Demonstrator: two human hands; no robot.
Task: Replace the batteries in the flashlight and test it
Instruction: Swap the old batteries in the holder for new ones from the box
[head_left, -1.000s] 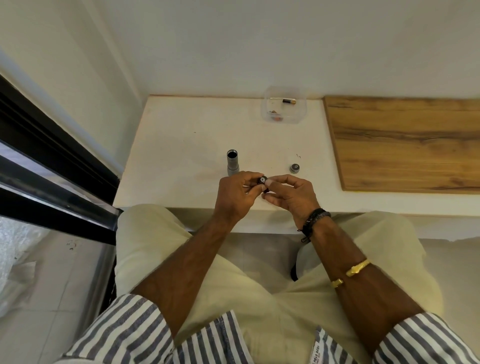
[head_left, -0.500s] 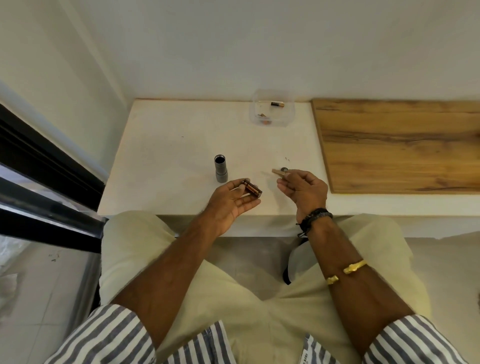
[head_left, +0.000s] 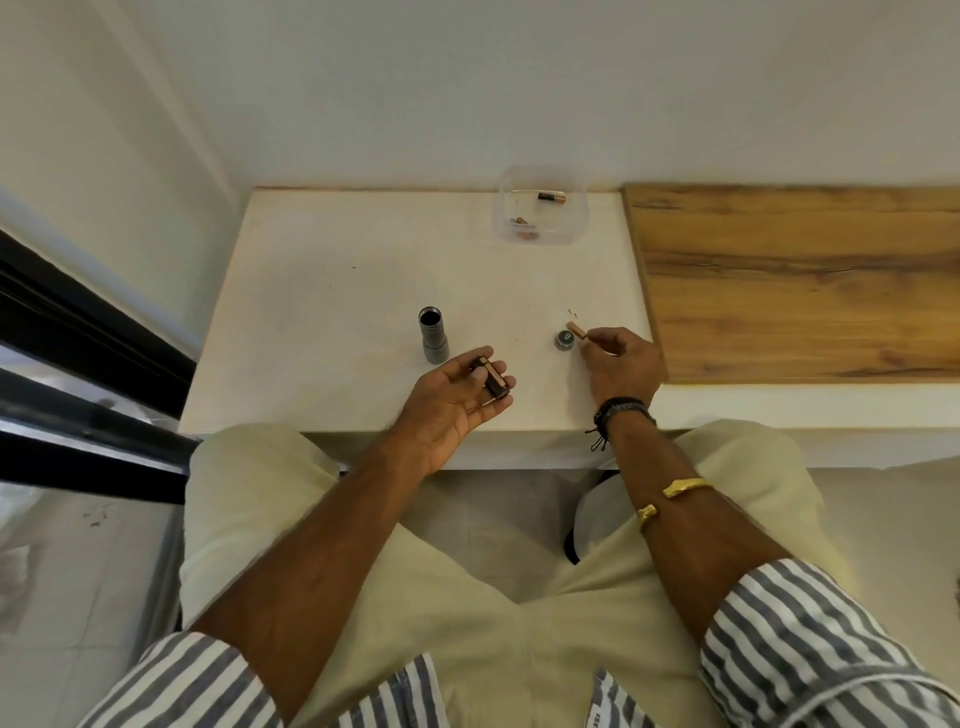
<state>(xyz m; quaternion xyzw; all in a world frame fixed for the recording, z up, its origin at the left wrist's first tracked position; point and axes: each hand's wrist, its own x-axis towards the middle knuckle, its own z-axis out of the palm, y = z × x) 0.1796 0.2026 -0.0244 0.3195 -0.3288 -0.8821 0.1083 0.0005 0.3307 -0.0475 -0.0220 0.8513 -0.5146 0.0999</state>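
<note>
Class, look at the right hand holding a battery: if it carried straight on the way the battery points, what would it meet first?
Nothing close. The right hand aims its battery up-left, passing just above the flashlight end cap; beyond lies bare white tabletop. Height is unclear.

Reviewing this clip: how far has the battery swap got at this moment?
Done: the flashlight body stands open on the table, its end cap lying apart. In hand: the left hand cradles the battery holder; the right hand pinches one battery. Left: loading cells, possibly from the clear container, reassembling, testing.
</note>
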